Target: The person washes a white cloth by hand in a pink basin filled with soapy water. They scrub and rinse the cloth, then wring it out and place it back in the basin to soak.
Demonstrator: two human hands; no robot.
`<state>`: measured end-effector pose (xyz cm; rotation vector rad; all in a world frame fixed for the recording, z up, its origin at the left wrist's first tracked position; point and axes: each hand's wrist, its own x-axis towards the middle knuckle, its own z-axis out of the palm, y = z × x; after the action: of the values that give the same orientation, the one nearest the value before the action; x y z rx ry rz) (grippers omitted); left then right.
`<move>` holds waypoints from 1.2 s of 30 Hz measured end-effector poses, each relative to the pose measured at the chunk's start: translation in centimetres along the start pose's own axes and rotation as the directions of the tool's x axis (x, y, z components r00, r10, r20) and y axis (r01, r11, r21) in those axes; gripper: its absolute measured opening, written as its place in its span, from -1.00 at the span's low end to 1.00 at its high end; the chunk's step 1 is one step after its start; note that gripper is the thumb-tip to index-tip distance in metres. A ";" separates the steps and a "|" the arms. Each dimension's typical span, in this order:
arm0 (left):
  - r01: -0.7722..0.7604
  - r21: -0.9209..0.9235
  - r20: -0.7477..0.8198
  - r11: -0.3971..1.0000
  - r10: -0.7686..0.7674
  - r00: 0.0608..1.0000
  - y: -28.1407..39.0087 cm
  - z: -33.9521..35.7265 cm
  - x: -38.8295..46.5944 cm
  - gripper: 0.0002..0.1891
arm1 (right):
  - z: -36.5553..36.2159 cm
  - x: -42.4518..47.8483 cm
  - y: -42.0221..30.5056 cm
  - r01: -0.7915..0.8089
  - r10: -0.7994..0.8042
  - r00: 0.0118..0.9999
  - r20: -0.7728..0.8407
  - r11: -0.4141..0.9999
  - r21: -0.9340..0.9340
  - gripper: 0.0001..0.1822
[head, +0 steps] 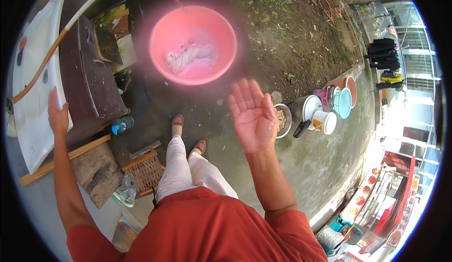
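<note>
My left hand [58, 115] rests on the rim of a white ceramic sink [49, 68], fingers extended. A brownish-orange hose [53, 48] lies across the sink, and water arcs from its pale end towards a pink plastic basin [226, 55] on the ground. Inside the basin sits a twisted, pale wet cloth [190, 57] with some dark spots beside it. Palm up and fingers extended, my right hand [254, 115] is held in the air, wet and holding nothing. It partly hides a metal bowl [289, 119] of light brown pieces.
A dark cabinet [93, 78] stands under the sink. Near my feet are a blue-capped bottle [122, 124] and a woven stool [144, 173]. To the right are a lidded pot [300, 108], white bucket [329, 122] and teal basin [342, 102], beside a soil bed [303, 43].
</note>
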<state>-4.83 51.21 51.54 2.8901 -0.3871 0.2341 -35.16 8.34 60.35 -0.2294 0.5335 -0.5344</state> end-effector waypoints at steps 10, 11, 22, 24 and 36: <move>-0.004 -0.017 -0.008 1.000 0.004 1.000 0.2 -0.1 0.0 -0.32 | -2.0 -0.5 1.7 -0.106 0.103 0.994 0.039 0.991 0.086 -0.39; -0.011 -0.021 -0.011 1.000 0.011 1.000 0.1 0.2 0.0 -0.32 | -2.1 -0.5 1.7 -0.113 0.110 0.993 0.036 0.989 0.099 -0.37; -0.020 -0.078 -0.078 0.997 0.014 0.997 -1.2 1.2 -0.1 -0.28 | -4.7 -0.1 3.5 -0.242 0.235 0.970 -0.061 0.930 -0.275 -0.56; 0.011 -0.008 -0.097 1.000 -0.012 0.995 0.2 0.4 0.1 -0.33 | -7.2 -0.4 4.2 -0.274 0.247 0.961 -0.122 0.905 -0.325 -0.74; 0.131 0.075 0.002 0.989 -0.132 0.991 2.3 -1.9 -1.0 -0.37 | -10.7 -2.6 8.7 -0.476 0.364 0.870 -0.332 0.796 -0.374 -0.91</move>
<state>-6.65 49.70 53.67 2.9755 -0.1915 0.2209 -39.11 16.23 49.50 -0.4723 0.9243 0.0158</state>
